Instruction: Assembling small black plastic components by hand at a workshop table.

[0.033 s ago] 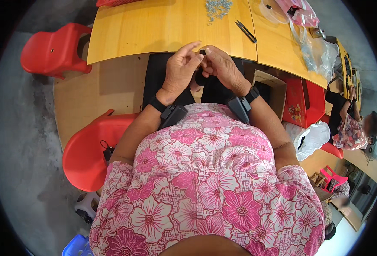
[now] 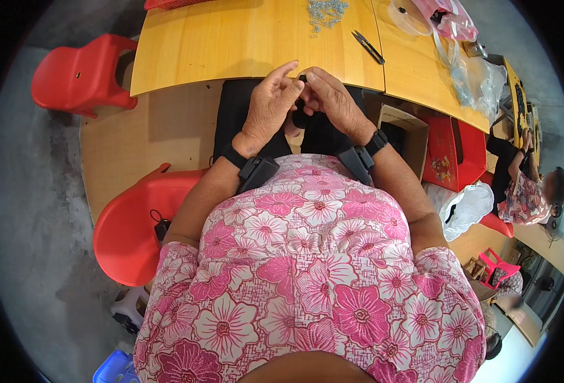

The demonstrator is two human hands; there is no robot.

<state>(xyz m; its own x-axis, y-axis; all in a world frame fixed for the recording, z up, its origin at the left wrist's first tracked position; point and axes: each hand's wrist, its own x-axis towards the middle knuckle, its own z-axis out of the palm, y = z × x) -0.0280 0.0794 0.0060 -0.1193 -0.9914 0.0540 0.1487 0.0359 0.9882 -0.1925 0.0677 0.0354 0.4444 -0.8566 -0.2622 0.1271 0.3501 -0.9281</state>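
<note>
A small black piece point(image 2: 303, 78) is up between the fingertips, just at the near edge of the worktop point(image 2: 212, 45), over the dark-clothed lap. The right hand point(image 2: 336, 105) pinches it, thumb and forefinger closed narrow on it. The left hand point(image 2: 268, 108) meets it from the other side: its forefinger is raised and spread from the thumb, the thumb tip lies close by the piece, and whether it grips any of it I cannot tell.

Handling looks to be midway: the piece is in hand and not set down. What is finished on it, and what is left, does not show, as the fingers cover most of it. Only a short dark end is visible, so its long axis and the way it points cannot be made out.

Farther off on the worktop, black snips point(image 2: 367, 47) lie right of the hands, untouched, slanting from far left to near right. Beyond, near the far edge, is a loose scatter of small, clear-looking pieces point(image 2: 325, 13). Far right are a clear tub point(image 2: 404, 20) and a pink bag point(image 2: 454, 24); a cardboard box point(image 2: 416, 145) stands below the worktop on the right.
</note>
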